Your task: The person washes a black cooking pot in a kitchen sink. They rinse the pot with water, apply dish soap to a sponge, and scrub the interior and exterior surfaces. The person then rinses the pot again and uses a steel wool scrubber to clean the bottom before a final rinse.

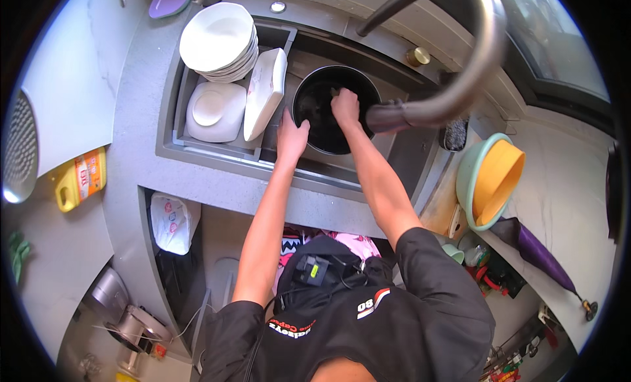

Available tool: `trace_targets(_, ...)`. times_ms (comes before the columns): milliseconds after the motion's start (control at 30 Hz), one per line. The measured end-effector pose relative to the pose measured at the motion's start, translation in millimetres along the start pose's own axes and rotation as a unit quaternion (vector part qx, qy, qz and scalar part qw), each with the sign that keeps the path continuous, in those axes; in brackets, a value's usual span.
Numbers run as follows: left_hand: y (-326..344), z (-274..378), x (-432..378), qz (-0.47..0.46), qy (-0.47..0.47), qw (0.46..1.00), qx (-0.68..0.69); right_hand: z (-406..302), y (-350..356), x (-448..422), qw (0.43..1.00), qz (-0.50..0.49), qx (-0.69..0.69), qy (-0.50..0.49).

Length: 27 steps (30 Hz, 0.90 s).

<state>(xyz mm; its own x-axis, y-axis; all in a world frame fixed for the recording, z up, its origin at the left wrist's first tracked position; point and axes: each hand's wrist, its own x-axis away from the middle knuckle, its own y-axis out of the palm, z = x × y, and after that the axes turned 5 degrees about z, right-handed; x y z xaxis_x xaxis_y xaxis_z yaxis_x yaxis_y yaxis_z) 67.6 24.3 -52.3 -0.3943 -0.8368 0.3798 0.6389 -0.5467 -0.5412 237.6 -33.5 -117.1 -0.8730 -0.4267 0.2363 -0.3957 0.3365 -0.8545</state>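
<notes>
A round black pot [320, 118] rests in the right part of a grey sink [394, 158]. My left hand [293, 139] grips its near left rim, the thumb over the edge and the fingers along the outer wall. Inside the pot, my right hand [346, 106] is closed around a small dull-green object [335, 92], mostly hidden by the fingers; I cannot tell what it is. Left of the pot, a square white dish [266, 94] stands tilted on its side. Beside it lie an upturned white dish [217, 128] and a stack of white plates [217, 37].
A curved metal faucet [485, 52] arches over the pot's right side. On the right counter, a yellow bowl [500, 185] sits inside a mint-green basin [466, 185], near a purple umbrella [542, 259]. A yellow detergent bottle [84, 177] lies at left.
</notes>
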Motion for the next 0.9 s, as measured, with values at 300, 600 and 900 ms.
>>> trace_targets(300,44,-11,-45,0.145,0.071,0.985,0.064,2,54,19,0.916,-0.261,-0.163,-0.257)
trace_targets(600,32,0,-46,0.12,0.108,0.987,0.023,27,25,-10,0.832,-0.172,0.237,-0.472)
trace_targets(900,38,17,-47,0.106,0.129,0.985,0.048,51,-4,11,0.923,-0.254,0.279,-0.076)
